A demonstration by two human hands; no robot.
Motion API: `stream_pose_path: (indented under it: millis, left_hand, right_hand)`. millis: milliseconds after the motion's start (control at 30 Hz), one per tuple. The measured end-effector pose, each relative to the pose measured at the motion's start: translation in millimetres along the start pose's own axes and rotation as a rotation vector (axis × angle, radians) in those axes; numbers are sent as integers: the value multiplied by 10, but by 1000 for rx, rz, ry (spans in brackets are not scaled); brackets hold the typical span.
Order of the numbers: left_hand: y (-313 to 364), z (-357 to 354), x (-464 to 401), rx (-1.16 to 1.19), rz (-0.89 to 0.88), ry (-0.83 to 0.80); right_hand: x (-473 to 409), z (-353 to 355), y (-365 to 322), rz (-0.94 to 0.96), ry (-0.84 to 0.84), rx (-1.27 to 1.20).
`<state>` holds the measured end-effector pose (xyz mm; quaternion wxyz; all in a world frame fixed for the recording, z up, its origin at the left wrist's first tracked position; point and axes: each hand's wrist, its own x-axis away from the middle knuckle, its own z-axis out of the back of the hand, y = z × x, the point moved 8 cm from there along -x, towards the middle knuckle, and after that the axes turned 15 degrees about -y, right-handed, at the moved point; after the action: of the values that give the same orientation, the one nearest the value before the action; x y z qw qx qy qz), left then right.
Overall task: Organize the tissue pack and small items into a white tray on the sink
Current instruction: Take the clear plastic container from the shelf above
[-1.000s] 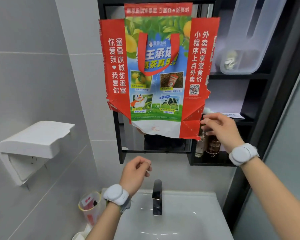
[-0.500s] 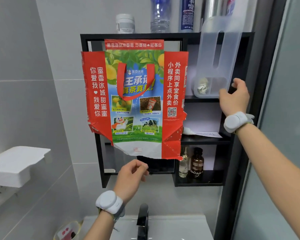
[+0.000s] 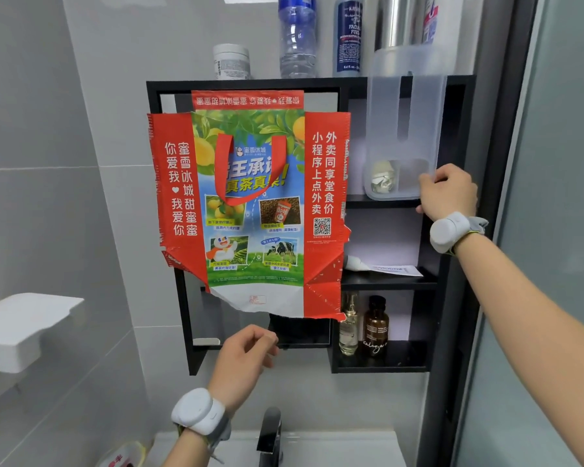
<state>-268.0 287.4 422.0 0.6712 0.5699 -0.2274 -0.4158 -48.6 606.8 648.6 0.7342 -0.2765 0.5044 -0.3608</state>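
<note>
- Head view, right of centre: the right hand (image 3: 447, 190) grips the lower right corner of a translucent tray (image 3: 403, 129), fingers curled round its edge. The tray stands on end, leaning on the top shelf of a black wall shelf unit (image 3: 452, 230).
- Inside the tray, at its lower left, lies a crumpled whitish item (image 3: 383, 176); what it is cannot be told.
- Lower centre: the left hand (image 3: 246, 362) is raised in front of the wall below the shelf unit, fingers loosely curled and holding nothing. Both wrists carry white bands.
- Centre: a flattened red and green printed bag (image 3: 250, 203) hangs over the mirror part of the unit.
- Middle shelf, right of the bag: a white tube and a paper slip (image 3: 397, 270). Bottom shelf: a clear bottle (image 3: 348, 326) just beside a brown bottle (image 3: 375, 326).
- Top of the frame: a white jar (image 3: 231, 62), a clear water bottle (image 3: 297, 38) and a blue bottle (image 3: 349, 35) stand on top of the unit.
- Bottom edge: a dark faucet (image 3: 270, 436) over the white sink (image 3: 334, 449).
- Left edge: a white wall-mounted holder (image 3: 24, 328).
</note>
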Motion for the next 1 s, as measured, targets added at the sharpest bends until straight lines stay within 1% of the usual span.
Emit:
stream_pose_path:
  millis: [100, 267, 400, 567, 633, 767, 833, 933, 1000]
  left_hand:
    - [14, -40, 3, 3, 5, -6]
    - [39, -91, 36, 4, 16, -13]
    - [46, -116, 58, 12, 20, -17]
    - [49, -115, 102, 39, 21, -1]
    - [38, -125, 120, 49, 23, -3]
    - [-53, -80, 233, 86, 48, 13]
    - [-123, -6, 304, 116, 59, 48]
    - [-140, 70, 391, 152, 71, 66]
    - [-187, 188, 489, 199, 83, 132]
  right_hand:
    - [44, 75, 10, 58, 55, -81]
    - [194, 154, 63, 164, 80, -218]
    - [325, 157, 119, 181, 32, -358]
    - [630, 56, 79, 234, -36, -441]
    - [747, -50, 70, 245, -100, -439]
    - [1061, -415, 51, 271, -300, -472]
    - [1235, -684, 59, 287, -429, -484]
    - [1456, -1014, 199, 287, -576, -469]
    - [1682, -1328, 294, 300, -699, -446]
